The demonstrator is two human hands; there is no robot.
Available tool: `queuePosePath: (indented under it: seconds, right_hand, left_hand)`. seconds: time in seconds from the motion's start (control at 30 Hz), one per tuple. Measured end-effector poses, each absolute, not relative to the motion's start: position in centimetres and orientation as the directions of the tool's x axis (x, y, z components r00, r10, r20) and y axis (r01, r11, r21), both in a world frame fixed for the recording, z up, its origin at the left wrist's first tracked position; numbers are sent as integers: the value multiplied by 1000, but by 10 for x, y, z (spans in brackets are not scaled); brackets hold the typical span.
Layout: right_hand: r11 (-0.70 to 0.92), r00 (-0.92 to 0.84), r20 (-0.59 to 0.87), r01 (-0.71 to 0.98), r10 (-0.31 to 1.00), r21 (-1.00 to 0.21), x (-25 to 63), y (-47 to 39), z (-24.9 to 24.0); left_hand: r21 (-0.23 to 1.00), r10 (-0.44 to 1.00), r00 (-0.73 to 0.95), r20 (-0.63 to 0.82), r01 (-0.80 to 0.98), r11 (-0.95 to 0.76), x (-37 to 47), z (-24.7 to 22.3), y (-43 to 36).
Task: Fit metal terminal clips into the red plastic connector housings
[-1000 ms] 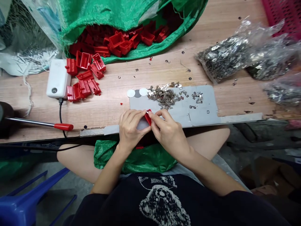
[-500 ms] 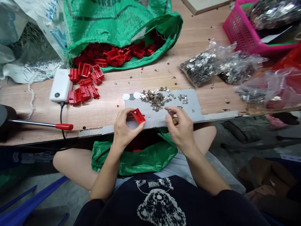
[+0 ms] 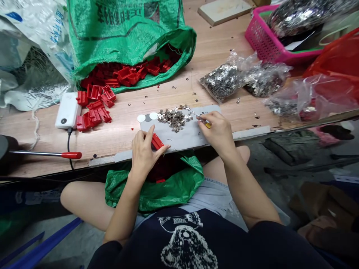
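My left hand point(image 3: 142, 151) is closed around a small red plastic housing point(image 3: 157, 141), held between thumb and fingers above the front of a grey mat point(image 3: 182, 139). In my right hand point(image 3: 219, 131) is a slim metal tool with a yellow part point(image 3: 208, 125); the fingers hide most of it, so its kind is unclear. Its tip is near a few loose metal pieces to the right of a pile of small metal clips point(image 3: 175, 118) on the mat. On my lap lies a green woven bag point(image 3: 174, 196), open at the top, with red pieces inside.
Loose red housings point(image 3: 95, 114) lie beside a white power bank point(image 3: 67, 111). Behind them, a large green sack point(image 3: 126, 41) spills more. Clear bags of metal parts point(image 3: 223, 83) and a pink basket point(image 3: 265, 41) stand right. A red-tipped lever point(image 3: 71, 155) juts in from the left.
My left hand has turned the red housing, so its open side no longer faces me. My right hand has moved outward over the loose pieces right of the pile. The whole view has shifted slightly.
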State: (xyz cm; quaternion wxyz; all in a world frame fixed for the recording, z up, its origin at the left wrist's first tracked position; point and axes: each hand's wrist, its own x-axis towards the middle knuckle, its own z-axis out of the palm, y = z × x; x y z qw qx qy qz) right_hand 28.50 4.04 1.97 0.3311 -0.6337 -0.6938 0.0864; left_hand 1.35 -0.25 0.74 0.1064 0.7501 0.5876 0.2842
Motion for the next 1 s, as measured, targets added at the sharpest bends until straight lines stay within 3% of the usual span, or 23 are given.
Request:
queuePosePath:
  seconds: [0.23,0.47,0.63,0.77,0.9,1.0]
  right_hand:
    - [216,-66,296,835,953,-507,269,62,19]
    - [116,33,312,886,950,-449,286,61,22]
    - [211,-85,260,836,962,-506,276,67,18]
    - [162,-37,246,846,969,-508,281,71,18]
    - [82,61,260,859,964,-505,291,67,23]
    - [173,-4,308,835,951,-522,286,64,23]
  left_hand:
    - [384,937,92,337,895,-226,31,3,1]
    - [512,934,-1,356,837,-194,30,4,-1]
    - [522,921,32,388,816,-248,26,5,0]
    - [529,917,135,376,781,-332,19,6,-3]
    - [544,911,104,398,773,-326,16,9,-7]
    - [523,911,120,395,786,-330,17,9,-9]
